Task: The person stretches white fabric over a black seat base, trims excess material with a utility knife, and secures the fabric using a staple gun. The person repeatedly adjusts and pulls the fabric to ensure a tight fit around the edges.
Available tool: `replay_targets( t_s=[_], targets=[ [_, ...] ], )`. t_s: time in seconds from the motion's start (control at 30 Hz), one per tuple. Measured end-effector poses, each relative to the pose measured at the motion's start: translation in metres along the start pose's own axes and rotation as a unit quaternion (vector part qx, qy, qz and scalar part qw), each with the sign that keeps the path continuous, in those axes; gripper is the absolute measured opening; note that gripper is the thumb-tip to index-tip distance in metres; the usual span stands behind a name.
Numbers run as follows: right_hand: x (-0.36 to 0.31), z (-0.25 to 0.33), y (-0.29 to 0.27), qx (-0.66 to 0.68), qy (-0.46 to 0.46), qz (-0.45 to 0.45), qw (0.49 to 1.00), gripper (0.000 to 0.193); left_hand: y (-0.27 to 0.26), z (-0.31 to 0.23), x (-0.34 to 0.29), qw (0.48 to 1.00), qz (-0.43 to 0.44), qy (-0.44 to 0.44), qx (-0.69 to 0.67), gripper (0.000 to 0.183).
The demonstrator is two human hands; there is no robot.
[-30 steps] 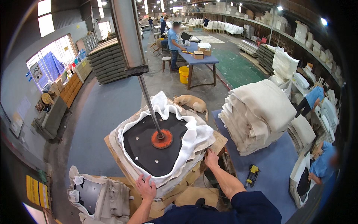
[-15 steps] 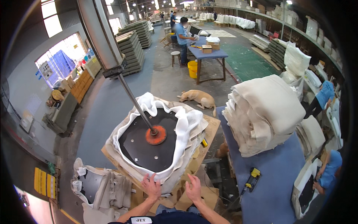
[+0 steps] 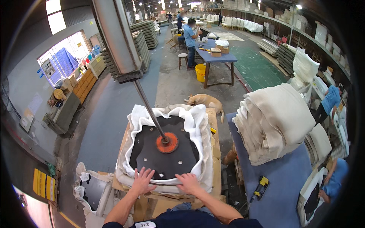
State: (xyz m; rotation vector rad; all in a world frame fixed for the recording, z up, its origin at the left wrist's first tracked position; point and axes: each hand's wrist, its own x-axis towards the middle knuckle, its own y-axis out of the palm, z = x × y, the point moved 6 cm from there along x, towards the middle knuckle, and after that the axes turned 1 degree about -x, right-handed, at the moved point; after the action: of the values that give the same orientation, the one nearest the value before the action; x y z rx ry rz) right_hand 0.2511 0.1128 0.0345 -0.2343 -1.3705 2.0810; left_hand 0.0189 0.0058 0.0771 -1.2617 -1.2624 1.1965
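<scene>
In front of me lies a black seat panel (image 3: 144,150) on a padded cushion with white lining (image 3: 131,131) and beige fabric bunched up around its edges. A round orange press plate (image 3: 173,147) on a steel rod (image 3: 150,108) rests on the panel, just right of its middle. My left hand (image 3: 142,182) is spread over the near left edge, its fingertips on the black panel. On the near right edge, my right hand (image 3: 189,184) touches the white lining with fingers extended; neither hand visibly grips anything. The cushion sits on a wooden board (image 3: 216,159).
A blue table (image 3: 266,186) on the right holds stacked beige covers (image 3: 273,121) and a yellow-black power tool (image 3: 261,186). A similar cushion (image 3: 91,186) lies lower left. Beyond the board rests a dog (image 3: 207,102). A co-worker's hands (image 3: 325,190) handle another cushion at far right.
The cushion and the board under it have turned, so a straight edge faces me. Both my hands have moved forward from the near corner onto that edge.
</scene>
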Motion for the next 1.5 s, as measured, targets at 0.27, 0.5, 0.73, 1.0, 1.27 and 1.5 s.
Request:
replay_targets(
  t_s=[0.27, 0.5, 0.73, 1.0, 1.27, 1.5],
  targets=[
    [0.006, -0.057, -0.015, -0.051, -0.025, 0.085, 0.995, 0.016, 0.037, 0.033, 0.011, 0.986, 0.044, 0.102, -0.123, 0.029],
    [0.016, -0.075, -0.041, -0.108, -0.076, 0.131, 0.983, 0.015, 0.025, 0.025, 0.014, 0.977, 0.046, 0.115, -0.171, 0.026],
    [0.033, -0.099, -0.058, -0.19, -0.074, 0.23, 0.952, 0.018, 0.021, 0.044, 0.007, 0.98, 0.121, 0.131, -0.082, 0.023],
    [0.035, -0.074, -0.082, -0.159, -0.131, 0.156, 0.966, 0.017, 0.009, 0.051, 0.002, 0.987, 0.035, 0.088, -0.132, 0.024],
    [0.033, -0.105, -0.057, -0.205, -0.063, 0.34, 0.915, 0.017, 0.018, 0.061, -0.008, 0.993, 0.088, 0.047, -0.067, 0.025],
    [0.037, -0.099, -0.058, -0.215, -0.097, 0.351, 0.906, 0.019, 0.017, 0.061, -0.002, 0.989, 0.113, 0.064, -0.065, 0.028]
  ],
)
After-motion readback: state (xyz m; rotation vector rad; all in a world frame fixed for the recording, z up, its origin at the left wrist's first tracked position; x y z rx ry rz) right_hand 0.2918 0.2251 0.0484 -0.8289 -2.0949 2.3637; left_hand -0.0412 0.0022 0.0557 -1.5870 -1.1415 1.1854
